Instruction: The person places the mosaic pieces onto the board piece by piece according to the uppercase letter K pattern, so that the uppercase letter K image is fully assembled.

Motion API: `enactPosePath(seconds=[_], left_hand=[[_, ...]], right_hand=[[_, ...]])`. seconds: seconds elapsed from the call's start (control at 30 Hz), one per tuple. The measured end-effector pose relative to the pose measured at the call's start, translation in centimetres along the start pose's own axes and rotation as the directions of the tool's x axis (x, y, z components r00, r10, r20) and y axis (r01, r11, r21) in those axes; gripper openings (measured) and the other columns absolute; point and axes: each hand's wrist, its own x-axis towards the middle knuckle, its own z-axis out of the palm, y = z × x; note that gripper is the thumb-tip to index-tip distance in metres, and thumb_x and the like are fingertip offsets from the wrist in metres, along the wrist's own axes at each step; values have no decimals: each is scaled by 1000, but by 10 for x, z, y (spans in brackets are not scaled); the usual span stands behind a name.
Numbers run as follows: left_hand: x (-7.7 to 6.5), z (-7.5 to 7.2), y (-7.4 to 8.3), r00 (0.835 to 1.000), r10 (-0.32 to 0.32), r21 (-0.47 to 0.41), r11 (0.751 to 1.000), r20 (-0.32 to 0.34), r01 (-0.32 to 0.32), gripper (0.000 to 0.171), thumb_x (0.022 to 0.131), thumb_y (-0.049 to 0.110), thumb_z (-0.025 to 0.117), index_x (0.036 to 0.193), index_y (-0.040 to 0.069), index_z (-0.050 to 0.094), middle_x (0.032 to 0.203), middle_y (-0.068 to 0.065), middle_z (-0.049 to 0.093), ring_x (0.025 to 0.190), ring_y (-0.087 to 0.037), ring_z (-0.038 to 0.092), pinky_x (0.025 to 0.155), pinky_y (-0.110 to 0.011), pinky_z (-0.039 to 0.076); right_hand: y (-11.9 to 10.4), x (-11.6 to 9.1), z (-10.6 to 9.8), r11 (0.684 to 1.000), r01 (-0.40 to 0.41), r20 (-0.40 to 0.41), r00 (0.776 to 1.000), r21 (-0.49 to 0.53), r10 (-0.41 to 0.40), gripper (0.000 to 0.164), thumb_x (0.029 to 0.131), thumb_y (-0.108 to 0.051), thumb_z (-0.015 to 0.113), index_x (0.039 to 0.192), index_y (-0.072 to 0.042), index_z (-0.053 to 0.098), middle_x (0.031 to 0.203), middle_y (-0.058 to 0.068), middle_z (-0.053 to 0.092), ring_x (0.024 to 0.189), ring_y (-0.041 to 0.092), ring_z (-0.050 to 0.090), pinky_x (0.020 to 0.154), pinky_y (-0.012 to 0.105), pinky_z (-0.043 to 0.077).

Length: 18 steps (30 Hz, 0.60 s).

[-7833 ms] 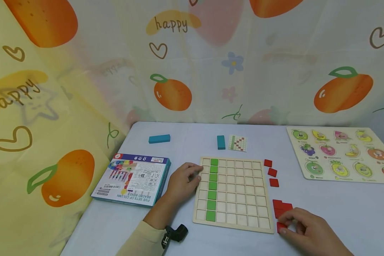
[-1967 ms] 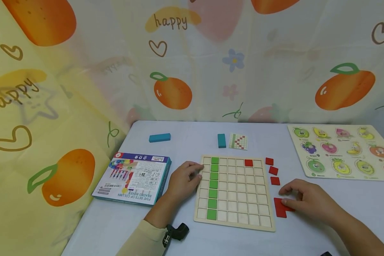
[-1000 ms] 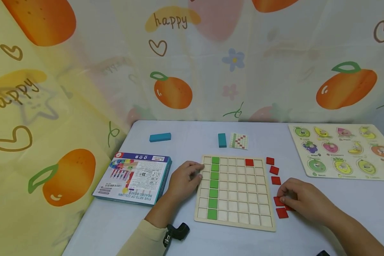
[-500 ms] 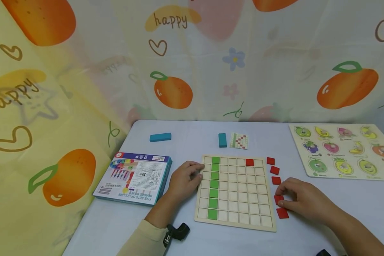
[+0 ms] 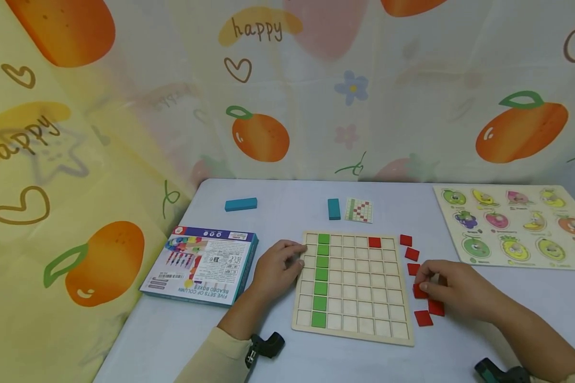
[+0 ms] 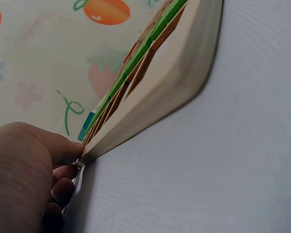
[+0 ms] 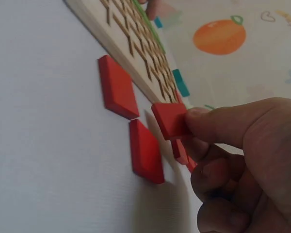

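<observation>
The right hand (image 5: pixel 452 290) pinches a flat red square tile (image 7: pixel 170 120) between thumb and fingers just off the wooden grid board's (image 5: pixel 364 330) right edge, its knuckles hiding part of the loose red tiles (image 5: pixel 423 318) on the white table (image 5: pixel 182 335). The left hand (image 5: pixel 275 268) rests curled at the board's left edge, fingertips touching it; whether it grips cannot be told. A column of smooth green tiles (image 5: pixel 322 276) and one red tile (image 5: pixel 375 242) sit in the grid; a blue cardboard box (image 5: pixel 198 266) lies left, a fruit peg puzzle (image 5: pixel 512 229) right
</observation>
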Motion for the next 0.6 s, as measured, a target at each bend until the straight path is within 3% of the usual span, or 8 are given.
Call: enactPosePath(seconds=[0.17, 0.6], left_hand=[[0, 0, 0, 1000, -1, 2, 1000, 0, 1, 31, 102, 20, 72, 133, 18, 76, 127, 5, 67, 104, -12, 62, 89, -35, 54], [1, 1, 1, 1000, -13, 12, 1000, 2, 13, 32, 102, 20, 73, 133, 19, 76, 127, 5, 67, 105, -12, 62, 90, -35, 54]], right_hand=[[-2, 6, -5, 999, -4, -6, 1000, 34, 4, 9, 100, -15, 75, 100, -21, 69, 83, -5, 63, 74, 16, 57, 61, 27, 49], [-12, 35, -11, 999, -9, -38, 999, 38, 10, 5, 100, -16, 75, 102, -19, 71, 97, -1, 66, 81, 21, 57, 64, 27, 50]])
